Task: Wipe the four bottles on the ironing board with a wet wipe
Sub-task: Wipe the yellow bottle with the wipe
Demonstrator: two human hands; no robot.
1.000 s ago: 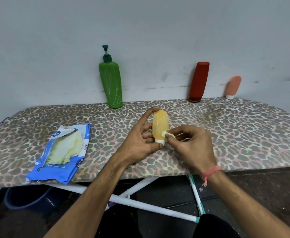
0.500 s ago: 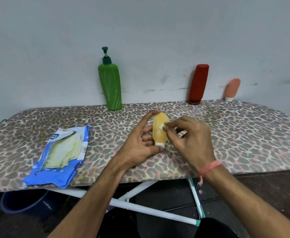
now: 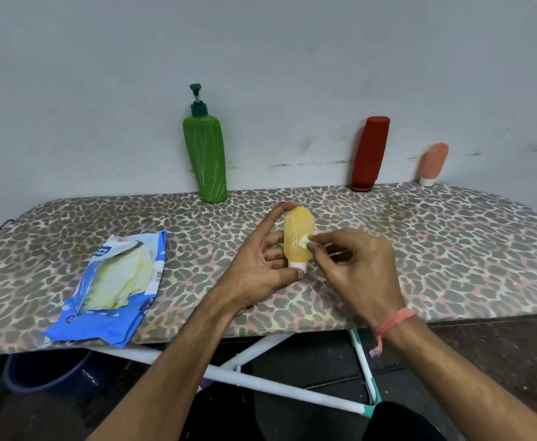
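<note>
Our left hand grips the yellow bottle upright at the board's middle; our right hand's fingers pinch what seems a wet wipe against it, the green bottle at 11 o'clock.

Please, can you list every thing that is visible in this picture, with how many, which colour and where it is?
yellow bottle: 1, translucent yellow with white cap, held cap down over the middle of the board
wet wipe: 1 small wad, white, pressed on the yellow bottle's side
green pump bottle: 1, green, far edge of the board, against the wall
red bottle: 1, dark red, far edge, right of the green one
pink bottle: 1, pink with white cap, far right by the wall
wipes pack: 1, blue, open, lying on the board's left part
ironing board: 1, leopard-print cover, white legs
bucket: 1, dark blue, under the board at left
left hand: holds the yellow bottle
right hand: pinches the wet wipe; pink thread on the wrist
</note>
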